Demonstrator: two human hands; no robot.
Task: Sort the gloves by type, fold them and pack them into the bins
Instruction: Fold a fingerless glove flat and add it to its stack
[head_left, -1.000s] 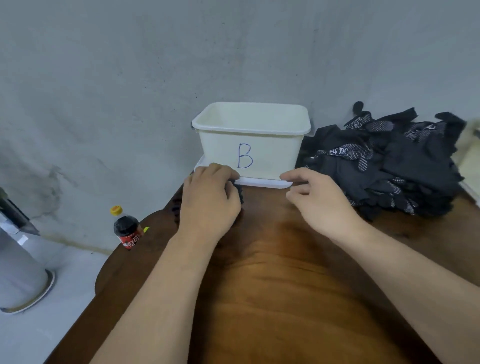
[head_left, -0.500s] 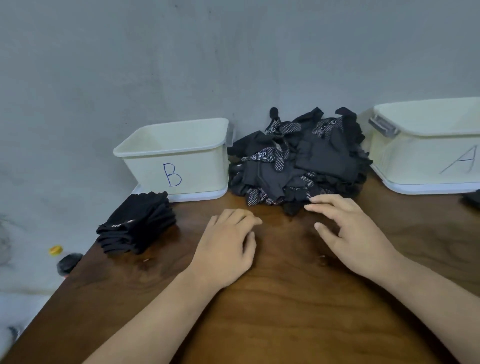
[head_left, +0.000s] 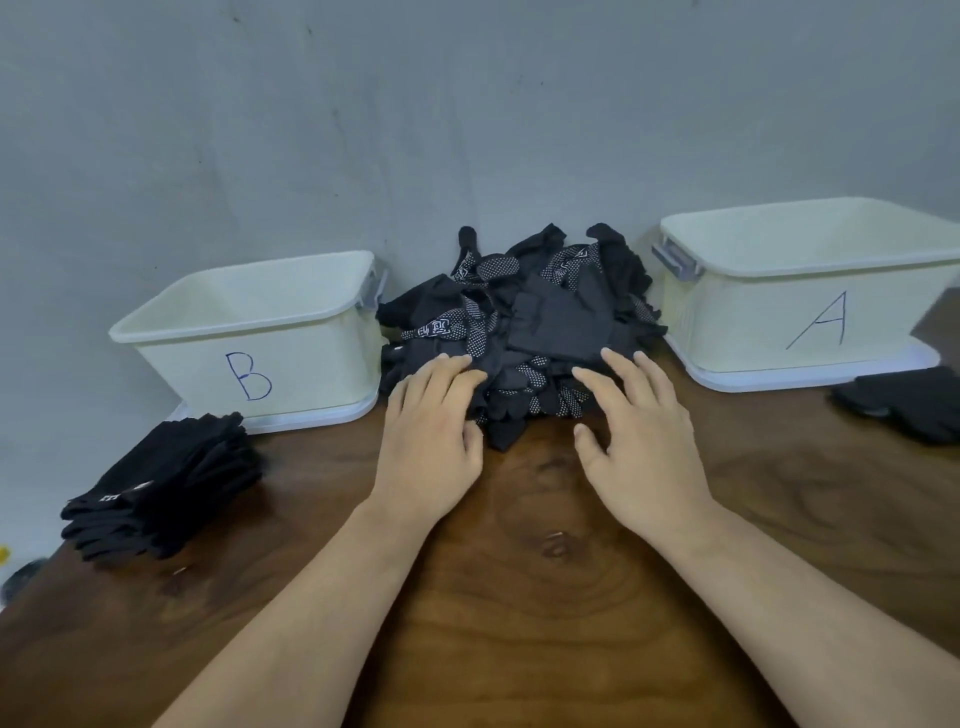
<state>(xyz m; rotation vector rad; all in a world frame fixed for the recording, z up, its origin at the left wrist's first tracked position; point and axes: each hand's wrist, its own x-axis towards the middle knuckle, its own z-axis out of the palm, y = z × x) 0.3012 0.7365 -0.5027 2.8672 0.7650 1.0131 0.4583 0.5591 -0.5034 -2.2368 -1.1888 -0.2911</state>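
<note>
Gloves (head_left: 519, 332) are heaped in a loose black pile at the far side of the table (head_left: 519, 597), right against the wall, between bin B (head_left: 311, 364) on the left and bin A (head_left: 753, 322) on the right. Only the one head view to go on. The left hand (head_left: 428, 441) and right hand (head_left: 639, 447) both lie flat with fingers spread, fingertips on the near edge of the pile, and neither has hold of anything. There's a folded stack (head_left: 161, 488) just in front of bin B at the table's left edge, and a few more dark gloves (head_left: 904, 402) in front of bin A. As far as I can see into them, both bins look empty, so I'd say packing hasn't started. What I'd worry about: everything is black, dotted ones and plain ones all tangled, so a quick grab could pull the wrong type or drag neighbours along onto the table. That left stack also sits close to the edge, so a careless elbow could knock it off.
</note>
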